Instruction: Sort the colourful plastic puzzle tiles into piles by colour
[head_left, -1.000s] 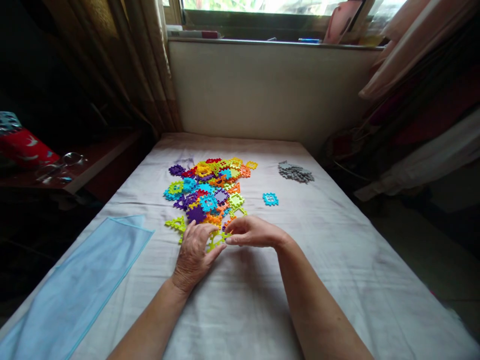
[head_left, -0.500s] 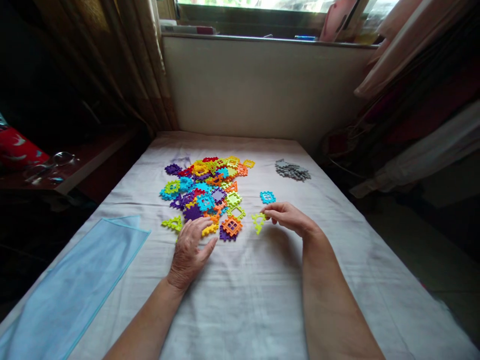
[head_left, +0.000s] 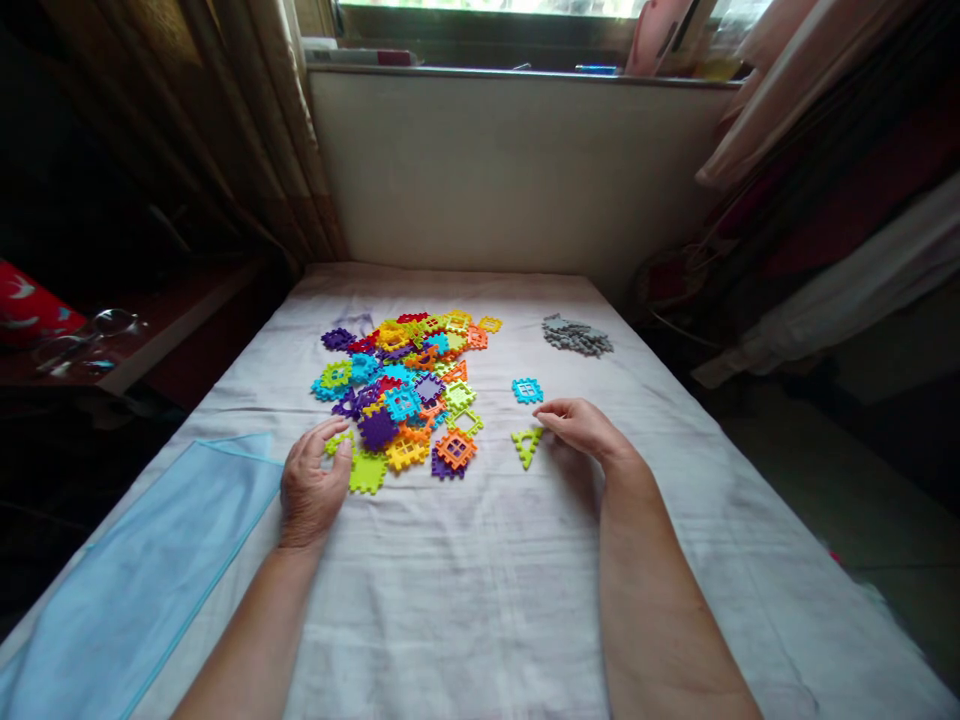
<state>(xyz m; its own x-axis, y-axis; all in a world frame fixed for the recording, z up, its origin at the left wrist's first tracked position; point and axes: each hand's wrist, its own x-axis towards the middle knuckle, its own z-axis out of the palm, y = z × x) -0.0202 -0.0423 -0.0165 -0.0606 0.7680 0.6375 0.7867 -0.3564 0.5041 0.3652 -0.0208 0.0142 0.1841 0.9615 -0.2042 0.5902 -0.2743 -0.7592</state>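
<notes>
My left hand [head_left: 313, 487] is at the near left edge of a pile of colourful plastic interlocking tiles [head_left: 403, 403]. Its thumb and fingers are apart, partly over a lime-green triangular tile [head_left: 339, 441]. A lime-green square tile [head_left: 367, 473] lies just right of that thumb. My right hand [head_left: 583, 430] has its thumb and fingertips pinched at the upper right corner of another lime-green triangular tile [head_left: 527, 448], which lies low at the cloth. A blue window-shaped tile [head_left: 527, 390] sits just beyond those fingertips. An orange window tile [head_left: 455, 449] lies on a purple one.
Small grey pieces [head_left: 577, 336] are heaped at the far right of the cloth-covered table [head_left: 480, 600]. A light blue cloth [head_left: 150, 570] lies along the left side. Glasses [head_left: 112, 322] rest on a dark side shelf. A wall with a window ledge [head_left: 517, 72] stands behind.
My left hand has moved left from the pile's front to the green triangular tile, uncovering the green square tile. My right hand has shifted slightly right with its triangular tile, now lying flatter.
</notes>
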